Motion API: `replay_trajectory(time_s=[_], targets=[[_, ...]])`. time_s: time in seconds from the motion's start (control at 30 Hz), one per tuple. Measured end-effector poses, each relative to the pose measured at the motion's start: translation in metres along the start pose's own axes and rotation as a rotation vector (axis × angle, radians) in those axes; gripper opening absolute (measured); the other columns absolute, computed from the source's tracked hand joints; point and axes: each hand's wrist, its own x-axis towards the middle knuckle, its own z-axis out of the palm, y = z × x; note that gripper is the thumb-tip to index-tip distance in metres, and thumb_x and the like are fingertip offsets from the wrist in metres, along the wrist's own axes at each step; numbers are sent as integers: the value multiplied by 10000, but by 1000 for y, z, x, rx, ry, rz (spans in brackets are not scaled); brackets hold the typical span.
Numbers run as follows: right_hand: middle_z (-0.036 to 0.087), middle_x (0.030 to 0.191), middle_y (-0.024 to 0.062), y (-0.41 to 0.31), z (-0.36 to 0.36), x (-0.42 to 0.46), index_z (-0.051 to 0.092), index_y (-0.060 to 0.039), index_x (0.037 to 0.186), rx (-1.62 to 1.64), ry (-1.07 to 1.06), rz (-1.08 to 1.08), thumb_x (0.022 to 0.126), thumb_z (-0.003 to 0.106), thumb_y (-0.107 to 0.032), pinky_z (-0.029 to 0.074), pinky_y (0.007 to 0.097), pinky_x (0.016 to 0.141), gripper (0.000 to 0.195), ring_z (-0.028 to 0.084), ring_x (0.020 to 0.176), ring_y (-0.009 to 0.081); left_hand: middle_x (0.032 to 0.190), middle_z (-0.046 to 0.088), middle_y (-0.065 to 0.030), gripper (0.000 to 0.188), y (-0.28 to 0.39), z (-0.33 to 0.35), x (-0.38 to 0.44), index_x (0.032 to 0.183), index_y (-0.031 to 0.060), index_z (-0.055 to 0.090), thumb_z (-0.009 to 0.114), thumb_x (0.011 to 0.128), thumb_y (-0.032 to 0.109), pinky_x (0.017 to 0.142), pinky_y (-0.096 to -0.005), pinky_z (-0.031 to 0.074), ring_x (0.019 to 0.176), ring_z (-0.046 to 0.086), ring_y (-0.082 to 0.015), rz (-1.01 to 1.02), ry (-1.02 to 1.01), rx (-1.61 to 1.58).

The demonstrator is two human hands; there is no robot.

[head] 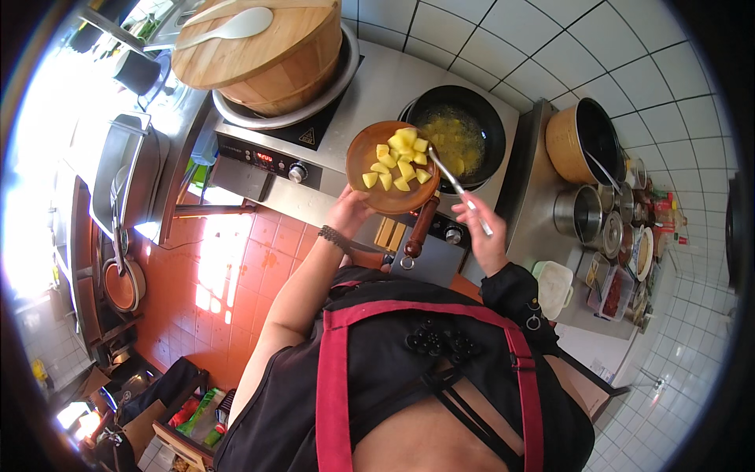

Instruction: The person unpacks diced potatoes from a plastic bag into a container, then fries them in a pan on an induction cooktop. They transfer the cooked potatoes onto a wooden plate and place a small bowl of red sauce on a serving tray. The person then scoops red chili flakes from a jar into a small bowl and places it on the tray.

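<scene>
My left hand (350,213) grips the near-left rim of a brown plate (392,202), tilted beside the wok. Yellow chunks, probably potato (406,171), lie on it, mostly in its upper right half. Between the fingers of my right hand (485,233) is a slim metal utensil (453,179); its far end meets the plate's right edge, and its exact shape is unclear. Behind them a black wok (494,115) holds bubbling liquid with yellow pieces (454,159). The wok's wooden handle (422,229), with a metal ring, points toward me.
Left of the wok, a lidded wooden steamer (277,82) sits in a metal pan, a white rice paddle (242,25) on its lid. Pots (578,212), jars and food containers (613,292) crowd the right counter. A deep metal pan (127,177) stands at left.
</scene>
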Motion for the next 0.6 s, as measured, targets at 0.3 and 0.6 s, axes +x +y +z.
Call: replay_trajectory(time_s=[0.3,0.6], targets=[[619,930,130,-9,-1,2,536,-7,1141,-481,-37,-493,809,570,-12,463,341,701,334,586,774,257,1151,544,-92,394,0,0,5,1199,52,440,472,812,-11,809,-360,521,989,579,-219,6,-17,-18],[643,937,145,71,-32,52,532,-36,1169,-450,285,-40,910,469,-147,475,339,748,288,622,848,273,1216,500,-75,460,1,1,-4,1254,91,421,465,802,18,851,-377,470,1085,508,-214,13,3,10]])
